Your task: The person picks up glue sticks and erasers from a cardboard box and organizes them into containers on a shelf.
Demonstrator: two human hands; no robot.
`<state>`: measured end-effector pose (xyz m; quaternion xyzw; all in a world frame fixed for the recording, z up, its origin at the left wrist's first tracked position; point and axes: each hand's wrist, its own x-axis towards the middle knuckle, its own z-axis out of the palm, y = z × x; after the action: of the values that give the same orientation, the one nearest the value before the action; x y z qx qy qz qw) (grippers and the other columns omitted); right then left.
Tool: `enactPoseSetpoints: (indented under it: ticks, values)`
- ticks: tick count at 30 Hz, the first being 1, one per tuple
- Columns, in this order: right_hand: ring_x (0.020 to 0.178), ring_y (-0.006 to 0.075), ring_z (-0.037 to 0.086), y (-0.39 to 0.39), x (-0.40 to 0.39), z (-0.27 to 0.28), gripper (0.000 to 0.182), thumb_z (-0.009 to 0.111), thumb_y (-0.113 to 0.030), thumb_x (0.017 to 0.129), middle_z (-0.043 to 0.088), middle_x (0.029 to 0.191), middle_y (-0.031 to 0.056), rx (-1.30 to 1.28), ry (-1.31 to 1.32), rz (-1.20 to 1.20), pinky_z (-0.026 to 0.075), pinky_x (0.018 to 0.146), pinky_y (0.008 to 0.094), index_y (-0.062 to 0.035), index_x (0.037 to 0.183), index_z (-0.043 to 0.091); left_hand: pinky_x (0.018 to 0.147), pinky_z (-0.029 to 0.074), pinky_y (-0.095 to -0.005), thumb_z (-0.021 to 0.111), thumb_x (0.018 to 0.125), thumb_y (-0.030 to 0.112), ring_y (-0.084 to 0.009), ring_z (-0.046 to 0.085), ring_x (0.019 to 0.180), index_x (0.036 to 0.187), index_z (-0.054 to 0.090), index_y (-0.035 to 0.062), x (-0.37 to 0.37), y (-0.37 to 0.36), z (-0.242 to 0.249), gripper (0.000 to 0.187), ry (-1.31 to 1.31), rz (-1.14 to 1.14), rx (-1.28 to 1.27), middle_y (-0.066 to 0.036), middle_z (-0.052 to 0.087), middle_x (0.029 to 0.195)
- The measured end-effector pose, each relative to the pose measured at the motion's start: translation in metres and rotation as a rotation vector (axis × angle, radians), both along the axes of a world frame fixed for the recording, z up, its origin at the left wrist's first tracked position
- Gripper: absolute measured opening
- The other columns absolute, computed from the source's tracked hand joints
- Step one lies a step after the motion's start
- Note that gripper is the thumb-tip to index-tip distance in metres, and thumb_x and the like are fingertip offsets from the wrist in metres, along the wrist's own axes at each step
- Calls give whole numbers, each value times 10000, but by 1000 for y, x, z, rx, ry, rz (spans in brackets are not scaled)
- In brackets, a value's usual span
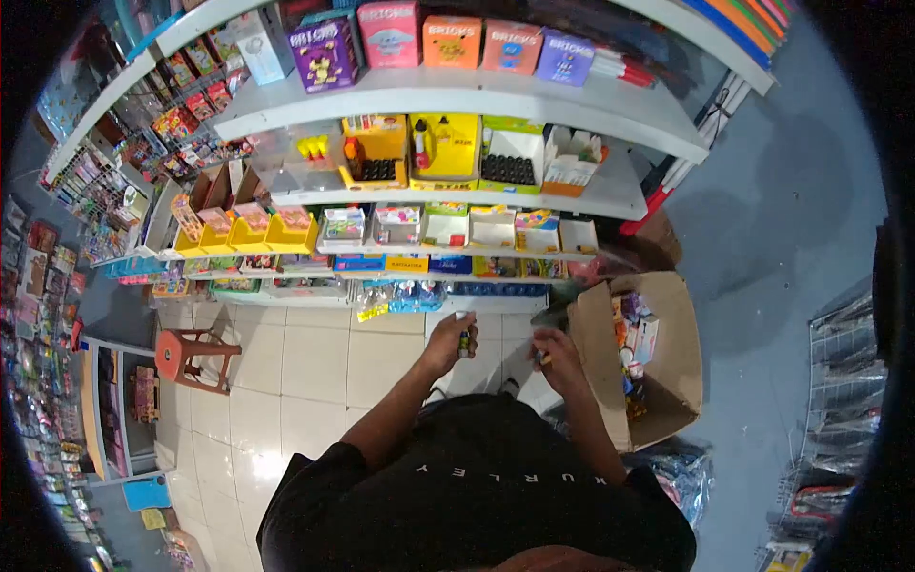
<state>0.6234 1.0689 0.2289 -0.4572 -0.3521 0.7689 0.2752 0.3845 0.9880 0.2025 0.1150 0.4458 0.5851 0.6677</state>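
My left hand is closed around a small dark tube with a yellowish band, held upright in front of my body. A bit of white shows at the top of that hand. To the right, my right hand is closed, with a small orange-and-white piece at its fingers, too small to name. It is beside an open cardboard box that holds a jumble of small colourful packages. Both hands are apart from each other and below the shelves.
Ahead, a grey shelf carries boxes marked BRICKS. Lower down stand a yellow display box, black-topped items and small open trays. A brown stool is at left; a plastic bag lies at lower right.
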Motion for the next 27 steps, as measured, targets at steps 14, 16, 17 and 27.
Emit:
enactPoseSetpoints:
  ticks: [14, 16, 17, 27]
  values:
    - [1093, 318, 617, -39, -130, 7, 256, 446, 1, 937, 597, 1177, 197, -176, 315, 269, 519, 936, 446, -16, 1188, 495, 580, 483, -237, 763, 820, 71, -97, 601, 691, 896, 484, 85, -54, -77, 20, 290, 412, 126, 170, -67, 655, 978]
    - [1075, 314, 620, -41, -139, 11, 283, 442, 1, 926, 593, 1165, 200, -208, 362, 263, 528, 936, 448, -5, 1205, 490, 589, 496, -224, 751, 800, -13, -86, 603, 708, 915, 458, 88, -57, -78, 19, 330, 416, 180, 265, -75, 651, 1019]
    - [1066, 312, 621, -42, -142, 14, 296, 440, 2, 921, 592, 1159, 202, -221, 386, 260, 532, 935, 449, 0, 1213, 488, 588, 502, -217, 739, 795, -50, -78, 603, 711, 920, 446, 91, -58, -78, 20, 348, 450, 192, 281, -79, 655, 1031]
    - [1074, 287, 613, -29, -158, 16, 319, 423, -56, 948, 585, 1190, 193, -304, 497, 299, 492, 974, 482, 3, 1251, 499, 630, 512, -212, 754, 781, -71, -55, 580, 733, 882, 414, 87, -70, -68, 26, 388, 855, 183, 345, -105, 667, 1068]
